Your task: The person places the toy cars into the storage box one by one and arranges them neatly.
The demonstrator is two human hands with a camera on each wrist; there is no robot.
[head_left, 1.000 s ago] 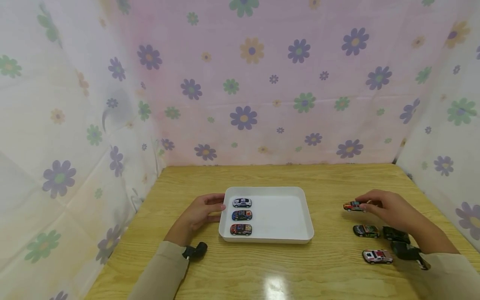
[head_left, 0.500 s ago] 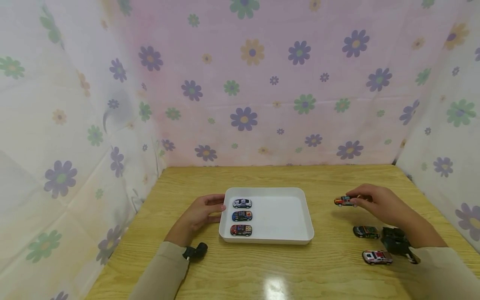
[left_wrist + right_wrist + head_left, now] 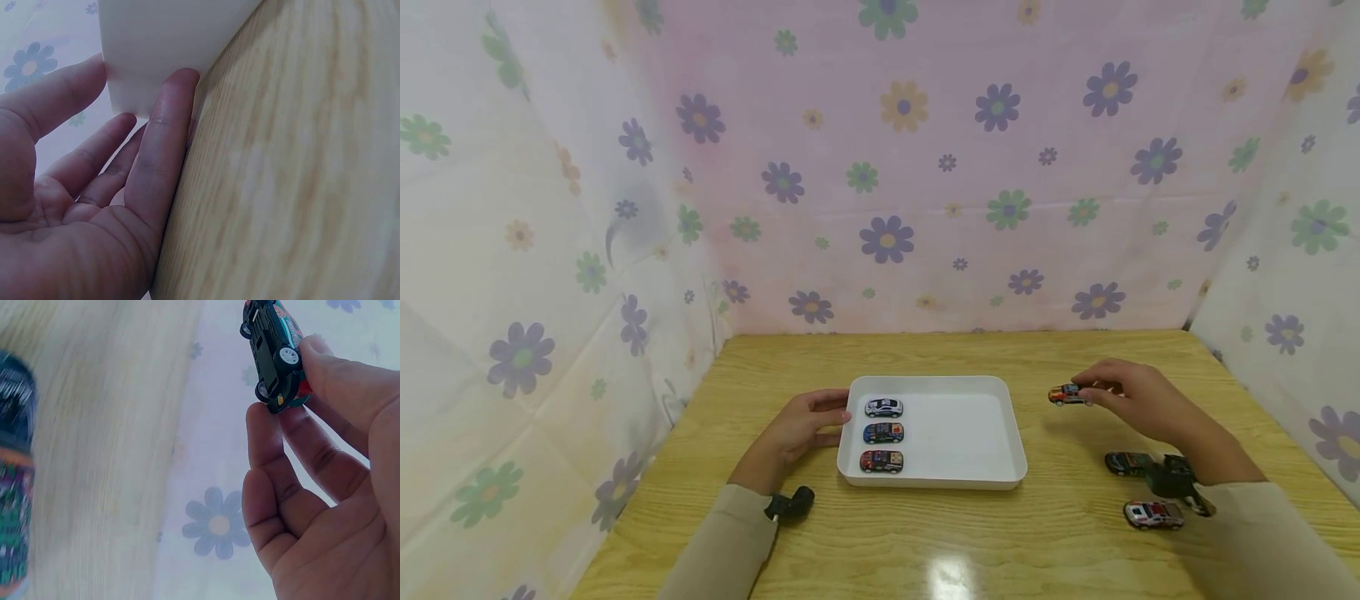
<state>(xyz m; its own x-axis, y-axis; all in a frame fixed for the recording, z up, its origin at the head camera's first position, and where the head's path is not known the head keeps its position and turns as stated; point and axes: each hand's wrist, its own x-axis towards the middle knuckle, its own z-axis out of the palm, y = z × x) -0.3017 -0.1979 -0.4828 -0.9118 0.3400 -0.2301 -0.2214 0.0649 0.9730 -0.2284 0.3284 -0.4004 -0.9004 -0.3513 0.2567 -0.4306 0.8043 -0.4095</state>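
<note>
My right hand (image 3: 1138, 402) pinches a small red and orange toy car (image 3: 1063, 395) by its rear, between thumb and fingertips, raised over the table right of the tray. Its black underside and white-hubbed wheels show in the right wrist view. My left hand (image 3: 801, 425) rests at the left end of the white tray (image 3: 958, 437). In the left wrist view its fairly straight fingers (image 3: 159, 137) touch the outer wall and the thumb tip meets the rim. Inside the tray, a white car (image 3: 883, 407), a blue car (image 3: 883, 432) and a red car (image 3: 882, 461) form a column along the left side.
On the wooden table (image 3: 1000, 542), a dark green car (image 3: 1127, 463) and a white and red car (image 3: 1153, 514) stand under the right forearm. Another dark car there is mostly covered by the black wrist camera (image 3: 1171, 482). Flowered cloth (image 3: 925, 192) encloses the back and sides.
The right hand has lifted the red and orange car and carried it left and away from the other cars, toward the tray. The left hand and tray have stayed in place.
</note>
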